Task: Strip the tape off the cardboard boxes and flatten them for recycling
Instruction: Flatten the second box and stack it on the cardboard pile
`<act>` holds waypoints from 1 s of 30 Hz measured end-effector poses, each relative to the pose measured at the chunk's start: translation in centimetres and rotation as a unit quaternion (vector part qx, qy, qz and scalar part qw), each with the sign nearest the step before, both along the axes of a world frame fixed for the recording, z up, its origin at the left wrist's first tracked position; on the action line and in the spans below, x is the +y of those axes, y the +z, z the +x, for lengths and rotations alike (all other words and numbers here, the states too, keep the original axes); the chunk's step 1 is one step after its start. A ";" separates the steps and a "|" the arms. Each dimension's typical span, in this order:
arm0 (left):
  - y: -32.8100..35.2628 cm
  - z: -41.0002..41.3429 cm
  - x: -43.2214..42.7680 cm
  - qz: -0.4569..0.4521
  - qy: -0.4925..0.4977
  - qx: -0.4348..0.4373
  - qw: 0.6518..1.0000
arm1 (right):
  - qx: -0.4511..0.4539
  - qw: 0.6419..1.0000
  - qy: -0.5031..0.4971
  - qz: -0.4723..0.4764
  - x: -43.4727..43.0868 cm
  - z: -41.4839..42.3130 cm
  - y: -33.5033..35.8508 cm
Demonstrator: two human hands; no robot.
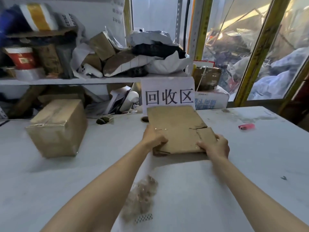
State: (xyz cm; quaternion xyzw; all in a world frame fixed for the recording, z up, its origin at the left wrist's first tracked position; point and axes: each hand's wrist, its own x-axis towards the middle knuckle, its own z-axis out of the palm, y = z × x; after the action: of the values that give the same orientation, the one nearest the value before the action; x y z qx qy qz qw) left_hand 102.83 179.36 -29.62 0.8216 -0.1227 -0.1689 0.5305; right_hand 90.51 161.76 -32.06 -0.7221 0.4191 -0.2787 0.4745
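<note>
Left hand [154, 139], right hand [215, 145] grip flattened box [177, 126] on white table [66, 181]; cluttered shelf [100, 80] behind, window [242, 47] right.

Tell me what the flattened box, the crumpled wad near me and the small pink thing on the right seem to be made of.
The flattened box: brown corrugated cardboard, matte; layered edge shows at its near corner. The crumpled wad: likely plastic packing tape, translucent brownish, shiny creases. The pink thing: probably glossy plastic; too blurred to be sure.
</note>
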 end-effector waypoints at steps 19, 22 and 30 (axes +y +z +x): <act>4.2 -4.0 14.1 0.291 -0.056 -0.206 0.933 | 0.210 0.840 0.323 -0.382 15.8 1.0 6.4; 6.5 -4.8 19.7 0.329 -0.015 -0.238 0.914 | 0.190 0.825 0.357 -0.395 20.3 1.2 8.5; 9.2 -1.4 31.4 0.357 0.102 -0.241 0.897 | 0.146 0.793 0.417 -0.420 29.7 5.8 10.5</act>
State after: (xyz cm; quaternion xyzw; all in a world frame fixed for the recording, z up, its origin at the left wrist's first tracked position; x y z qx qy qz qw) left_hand 101.39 210.81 -20.45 0.9794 -0.0938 0.0564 0.1698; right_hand 96.29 191.43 -21.52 -0.9872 -0.0168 -0.0938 0.1281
